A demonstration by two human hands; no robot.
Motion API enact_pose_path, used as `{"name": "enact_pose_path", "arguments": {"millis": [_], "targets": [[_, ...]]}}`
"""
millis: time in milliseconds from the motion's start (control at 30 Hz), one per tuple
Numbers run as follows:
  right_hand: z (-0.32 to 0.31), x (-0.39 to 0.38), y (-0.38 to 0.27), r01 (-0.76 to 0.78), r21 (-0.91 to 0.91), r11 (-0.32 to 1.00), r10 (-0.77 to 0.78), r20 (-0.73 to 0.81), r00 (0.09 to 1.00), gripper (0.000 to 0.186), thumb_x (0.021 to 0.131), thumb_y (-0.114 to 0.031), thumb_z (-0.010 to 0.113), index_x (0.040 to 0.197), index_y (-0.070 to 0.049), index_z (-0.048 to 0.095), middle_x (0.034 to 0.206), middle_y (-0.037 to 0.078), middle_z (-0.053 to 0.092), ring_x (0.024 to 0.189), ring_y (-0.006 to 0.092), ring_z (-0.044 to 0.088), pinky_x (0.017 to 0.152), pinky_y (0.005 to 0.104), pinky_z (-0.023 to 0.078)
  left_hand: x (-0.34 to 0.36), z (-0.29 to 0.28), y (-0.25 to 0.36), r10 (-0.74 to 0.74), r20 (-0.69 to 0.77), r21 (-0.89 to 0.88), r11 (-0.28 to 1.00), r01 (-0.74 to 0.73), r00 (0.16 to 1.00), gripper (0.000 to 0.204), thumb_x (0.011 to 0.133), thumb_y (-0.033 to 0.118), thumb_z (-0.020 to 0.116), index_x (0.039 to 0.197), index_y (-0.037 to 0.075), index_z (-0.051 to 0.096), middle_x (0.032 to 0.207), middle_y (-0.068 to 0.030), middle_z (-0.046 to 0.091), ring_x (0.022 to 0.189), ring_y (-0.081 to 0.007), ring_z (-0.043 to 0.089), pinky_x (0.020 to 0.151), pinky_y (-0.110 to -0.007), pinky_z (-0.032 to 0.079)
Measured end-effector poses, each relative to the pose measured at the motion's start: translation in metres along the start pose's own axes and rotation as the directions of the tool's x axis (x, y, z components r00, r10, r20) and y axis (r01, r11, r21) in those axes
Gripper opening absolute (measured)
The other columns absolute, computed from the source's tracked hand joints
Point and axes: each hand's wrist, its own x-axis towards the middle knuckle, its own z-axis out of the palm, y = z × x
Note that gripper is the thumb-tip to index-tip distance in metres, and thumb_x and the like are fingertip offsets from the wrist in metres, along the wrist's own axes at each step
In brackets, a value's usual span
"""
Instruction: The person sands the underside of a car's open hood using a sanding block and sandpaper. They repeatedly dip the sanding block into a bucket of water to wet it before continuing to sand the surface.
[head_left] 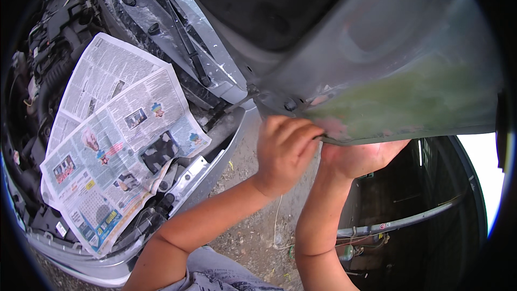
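Note:
A raised grey car hood (371, 59) fills the upper right, its underside facing me. A dull green patch (398, 97) covers the part near its lower edge. My left hand (288, 148) is closed, its fingers curled together against that edge close to the hinge corner; whatever they pinch is too small to make out. Just to its right, my right hand (358, 157) reaches up under the same edge. Its wrist and part of the palm show, while the fingers are hidden behind the panel.
Newspaper sheets (129, 134) lie over the open engine bay (59, 43) on the left. Wiper arms (186, 43) rest in the dusty cowl behind them. Below my hands is gravelly ground (247, 226). A dark space with a grey bar (398, 225) lies at lower right.

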Motion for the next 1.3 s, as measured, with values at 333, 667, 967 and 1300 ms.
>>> {"name": "enact_pose_path", "arguments": {"millis": [333, 667, 967, 1300], "targets": [[0.0, 0.0, 0.001, -0.009, -0.015, 1.0, 0.008, -0.048, 0.999, 0.035, 0.096, -0.002, 0.044, 0.131, -0.001, 0.046, 0.113, 0.017, 0.06, 0.088, 0.0278, 0.065, 0.074, 0.041, 0.062, -0.003, 0.0, -0.004, -0.016, -0.002, 0.001, 1.0, 0.016, 1.0, 0.021, 0.073, 0.001, 0.075, 0.092, 0.009, 0.072, 0.093, -0.0028, 0.071, 0.087, -0.0251, 0.057, 0.078, -0.036, 0.044], [0.003, -0.001, 0.0, 0.011, 0.056, 0.998, -0.008, -0.051, 0.999, 0.033, 0.091, 0.003, 0.05, 0.124, 0.001, 0.048, 0.106, 0.017, 0.061, 0.084, 0.0264, 0.064, 0.071, 0.0387, 0.061, -0.008, 0.0, -0.011, -0.002, 0.017, 0.057, 0.998, 0.001, 1.0, 0.024, 0.073, 0.007, 0.075, 0.096, 0.012, 0.072, 0.097, 0.0004, 0.069, 0.09, -0.0248, 0.058, 0.078, -0.039, 0.046], [0.006, 0.0, -0.002, -0.01, 0.08, 0.997, 0.015, -0.066, 0.998, 0.037, 0.086, 0.009, 0.053, 0.122, 0.004, 0.047, 0.104, 0.017, 0.061, 0.08, 0.0246, 0.064, 0.068, 0.0369, 0.06, -0.01, -0.003, -0.013, -0.008, 0.006, 0.007, 1.0, 0.008, 1.0, 0.025, 0.071, 0.001, 0.077, 0.094, 0.01, 0.073, 0.095, -0.0022, 0.072, 0.086, -0.024, 0.059, 0.078, -0.035, 0.045], [-0.016, 0.005, 0.008, 0.019, 0.1, 0.995, -0.032, 0.127, 0.991, 0.036, 0.096, 0.0, 0.046, 0.132, -0.001, 0.047, 0.114, 0.016, 0.061, 0.09, 0.0266, 0.065, 0.076, 0.04, 0.061, -0.004, -0.002, -0.007, 0.065, -0.007, 0.032, 0.997, -0.065, 0.998, 0.029, 0.067, 0.002, 0.078, 0.094, 0.011, 0.073, 0.095, -0.0007, 0.072, 0.085, -0.024, 0.059, 0.078, -0.036, 0.045]]}}
